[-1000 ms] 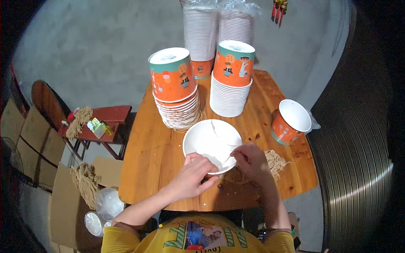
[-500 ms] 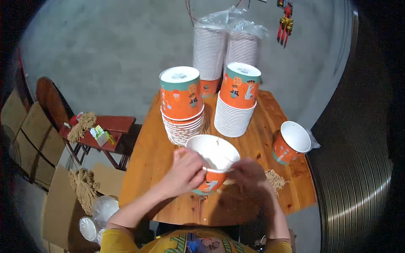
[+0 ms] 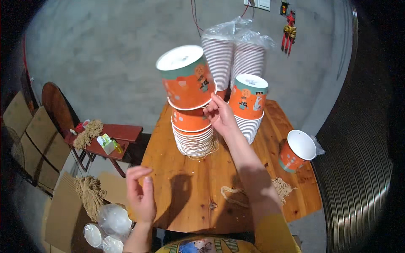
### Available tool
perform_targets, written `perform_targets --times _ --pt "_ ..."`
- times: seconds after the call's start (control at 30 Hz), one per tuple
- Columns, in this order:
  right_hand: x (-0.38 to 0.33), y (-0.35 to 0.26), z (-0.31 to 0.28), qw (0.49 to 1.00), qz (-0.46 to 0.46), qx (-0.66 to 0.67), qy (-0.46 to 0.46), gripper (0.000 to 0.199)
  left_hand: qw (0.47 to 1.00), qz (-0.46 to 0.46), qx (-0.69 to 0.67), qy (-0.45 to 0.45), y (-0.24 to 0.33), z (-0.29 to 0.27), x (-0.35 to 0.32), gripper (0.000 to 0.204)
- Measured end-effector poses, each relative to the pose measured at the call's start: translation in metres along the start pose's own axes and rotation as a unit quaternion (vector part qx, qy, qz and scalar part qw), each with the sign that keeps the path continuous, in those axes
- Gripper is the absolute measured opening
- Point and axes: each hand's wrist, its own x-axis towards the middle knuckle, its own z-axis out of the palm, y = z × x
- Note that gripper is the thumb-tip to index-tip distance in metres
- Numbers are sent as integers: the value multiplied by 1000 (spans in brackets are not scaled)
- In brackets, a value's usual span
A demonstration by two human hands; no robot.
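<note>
My right hand (image 3: 221,114) pinches the rim of an upside-down orange and green paper bucket (image 3: 183,86). This bucket is tilted, over the top of the left stack of upturned buckets (image 3: 193,141), whose white rims have thin cords hanging round them. Whether it touches the stack I cannot tell. At the table's left front, my left hand (image 3: 142,196) is raised with thumb and fingers apart, holding nothing. A loose strand of beige cord (image 3: 231,195) lies on the table beside my right forearm, near a cord bundle (image 3: 282,188) partly hidden by that arm.
Another upturned bucket stack (image 3: 249,99) stands to the right on the wooden table (image 3: 198,219). Behind are tall plastic-wrapped bucket stacks (image 3: 217,59). One upright bucket (image 3: 297,149) sits at the right edge. A red bench (image 3: 122,131) with cord and a tissue pack is at left.
The bucket held between both hands has been turned upside down and carried to the left stack by my right hand. My left hand has let go and moved left and nearer.
</note>
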Motion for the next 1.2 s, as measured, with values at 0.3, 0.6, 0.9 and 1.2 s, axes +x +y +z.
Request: perform_targets --times 0.3,0.6,0.9,1.2 --pt "-14 40 -62 994 82 54 46 17 986 -118 -101 -65 -26 21 -34 8" --pt "-122 -26 -123 698 -122 -692 135 30 958 -214 -142 -125 -30 51 -45 8" --pt "-202 -131 -181 291 -154 -918 221 11 952 -132 -58 -269 -23 102 -44 11" --pt "-244 -90 -129 579 -99 -804 88 42 934 52 32 -352 -21 129 -27 21"
